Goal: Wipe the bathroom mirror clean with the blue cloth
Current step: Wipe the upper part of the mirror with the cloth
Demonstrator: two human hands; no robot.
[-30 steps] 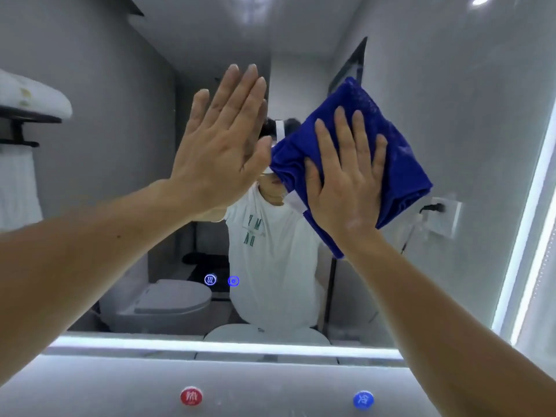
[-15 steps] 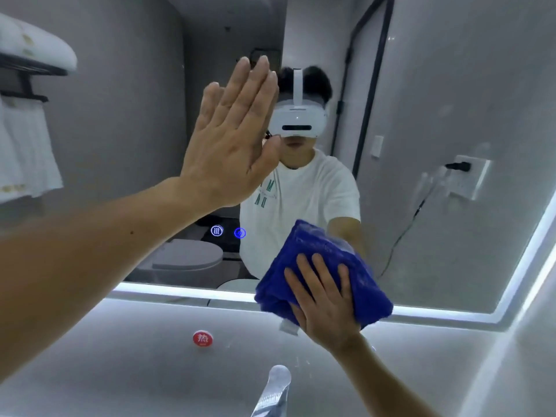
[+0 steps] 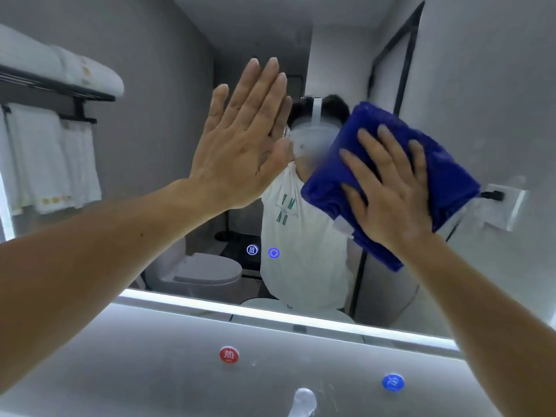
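Here, mirror point(image 3: 168, 145) takes up most of the view. It is wall-mounted and tilted in frame, with a lit strip point(image 3: 270, 314) along its lower edge. A pale grey wall panel point(image 3: 120, 356) lies below the strip.

Both forearms reach up from the bottom corners. The left hand point(image 3: 240, 145) is raised left of centre, fingers straight and close together, palm toward the glass and holding nothing. Its reflection shows just behind the fingers. Whether the palm actually touches the glass: cannot tell.

The right hand point(image 3: 388, 191) is right of centre, fingers spread and straight, pressing flat on the blue cloth point(image 3: 445, 176). It is not curled round the cloth.

The cloth is bunched and folded, held against the mirror under the right palm, in the right half of the glass at about mid height. A small white tag point(image 3: 343, 225) hangs at its lower left edge.

Reflected in the glass:
- a person's white T-shirt point(image 3: 301, 245) at centre
- white towels point(image 3: 51, 158) on a black rack at far left
- a toilet point(image 3: 204, 270) at lower left
- a wall socket point(image 3: 508, 206) with a black plug, just right of the cloth

Two small glowing icons point(image 3: 252, 250) sit side by side low on the glass.

On the panel below are a red disc point(image 3: 229, 354) and a blue disc point(image 3: 393, 382), well apart. The top of a tap point(image 3: 304, 400) shows between them at the bottom edge.
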